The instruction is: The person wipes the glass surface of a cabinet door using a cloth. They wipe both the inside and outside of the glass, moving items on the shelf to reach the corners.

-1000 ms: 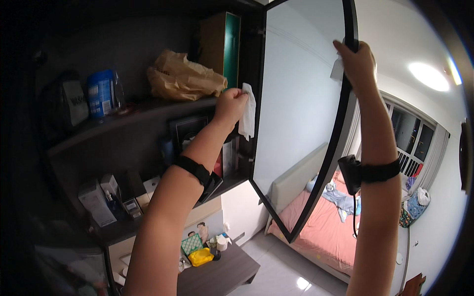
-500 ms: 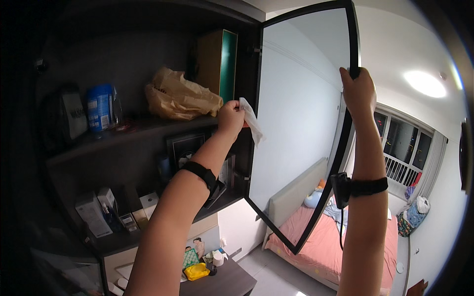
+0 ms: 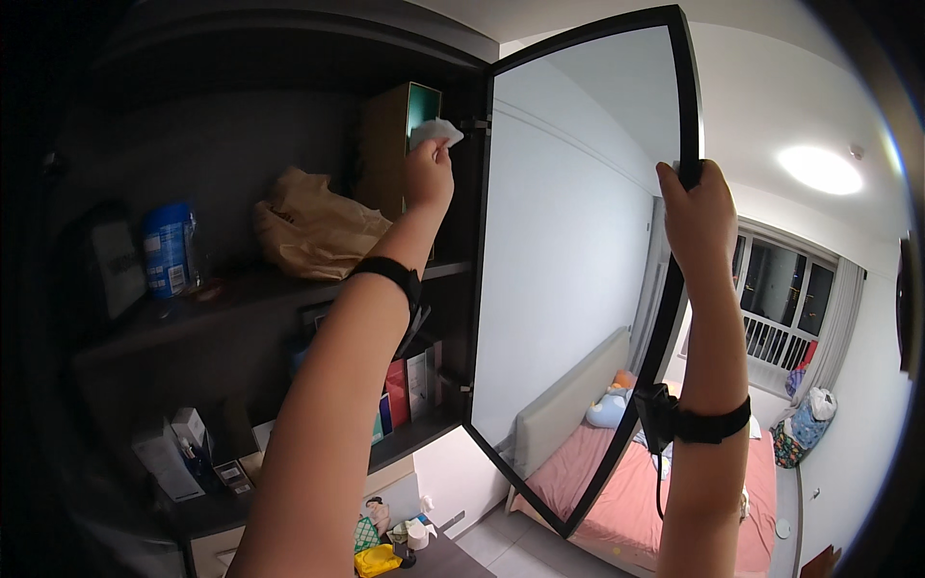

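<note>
My left hand [image 3: 429, 178] is raised inside the dark cabinet, pinching a thin white wipe [image 3: 436, 133] near the hinge side of the glass door [image 3: 578, 193]. Behind the wipe stands a tall tan box [image 3: 383, 135] with a green face. On the door's black-framed outer edge, my right hand [image 3: 703, 212] is closed, thumb on one side and fingers on the other. The door stands swung open. A crumpled brown paper bag [image 3: 318, 226] rests on the upper shelf, just left of my left forearm, which partly covers the lower shelf.
A blue canister [image 3: 169, 249] and a dark bag [image 3: 108, 260] sit on the upper shelf's left. White boxes [image 3: 169, 458] and several books [image 3: 409, 390] occupy the lower shelf. Below are a yellow wipes pack [image 3: 378, 560] on a desk and a pink-covered bed [image 3: 602, 496].
My left hand has moved up with the wipe, from beside the paper bag to the box's upper part. My right hand keeps hold of the door edge. The view has shifted slightly upward.
</note>
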`<action>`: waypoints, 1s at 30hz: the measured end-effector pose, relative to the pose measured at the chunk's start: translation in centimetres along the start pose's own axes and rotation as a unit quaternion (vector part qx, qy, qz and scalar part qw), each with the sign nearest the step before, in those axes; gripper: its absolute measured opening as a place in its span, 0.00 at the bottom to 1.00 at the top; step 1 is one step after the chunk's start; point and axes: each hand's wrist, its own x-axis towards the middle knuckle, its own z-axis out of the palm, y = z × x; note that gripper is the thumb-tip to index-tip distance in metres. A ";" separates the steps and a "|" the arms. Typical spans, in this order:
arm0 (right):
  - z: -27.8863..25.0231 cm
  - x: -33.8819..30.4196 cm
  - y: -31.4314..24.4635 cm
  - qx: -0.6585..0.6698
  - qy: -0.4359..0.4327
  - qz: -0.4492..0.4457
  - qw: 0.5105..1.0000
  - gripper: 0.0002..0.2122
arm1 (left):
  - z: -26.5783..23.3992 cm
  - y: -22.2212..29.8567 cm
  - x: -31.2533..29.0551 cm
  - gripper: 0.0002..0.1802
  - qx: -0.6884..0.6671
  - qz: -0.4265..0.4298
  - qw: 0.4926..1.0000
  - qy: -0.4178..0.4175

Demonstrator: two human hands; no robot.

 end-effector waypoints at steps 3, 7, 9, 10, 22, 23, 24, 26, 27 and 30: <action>0.3 0.3 0.4 -0.014 0.008 -0.009 1.000 0.15 | 1.4 -0.1 1.5 0.08 -0.003 0.064 0.997 0.033; 0.0 -0.2 -0.3 -0.018 -0.005 0.011 1.000 0.15 | 3.1 0.5 2.7 0.10 0.057 0.102 0.993 0.020; 0.1 -0.2 -0.3 -0.012 0.001 0.005 1.000 0.15 | 3.9 0.0 3.5 0.11 0.072 0.129 0.989 0.005; 0.1 -0.2 -0.3 -0.003 0.005 0.001 1.000 0.15 | 4.4 -0.1 4.1 0.11 0.092 0.150 0.984 -0.017; 0.0 -0.7 -1.3 -0.008 0.008 -0.007 1.000 0.14 | 7.5 -1.0 9.3 0.17 0.278 0.017 0.949 -0.146; -0.1 -0.7 -1.3 0.012 -0.004 -0.004 1.000 0.14 | 7.6 -1.1 9.5 0.18 0.269 -0.023 0.948 -0.167; -0.3 -0.7 -1.4 0.012 -0.010 0.004 1.000 0.14 | 7.8 -0.9 10.0 0.18 0.258 -0.067 0.946 -0.182; -0.5 -0.8 -1.5 0.010 -0.015 0.013 1.000 0.14 | 8.4 -0.9 9.5 0.18 0.256 -0.062 0.948 -0.179; -0.6 -1.1 -2.0 0.004 -0.012 0.004 1.000 0.14 | 8.0 -1.4 10.1 0.18 0.262 -0.056 0.949 -0.164; -0.6 -1.6 -3.1 -0.014 -0.014 0.003 1.000 0.14 | 6.9 -1.7 9.4 0.26 0.250 -0.003 0.959 -0.132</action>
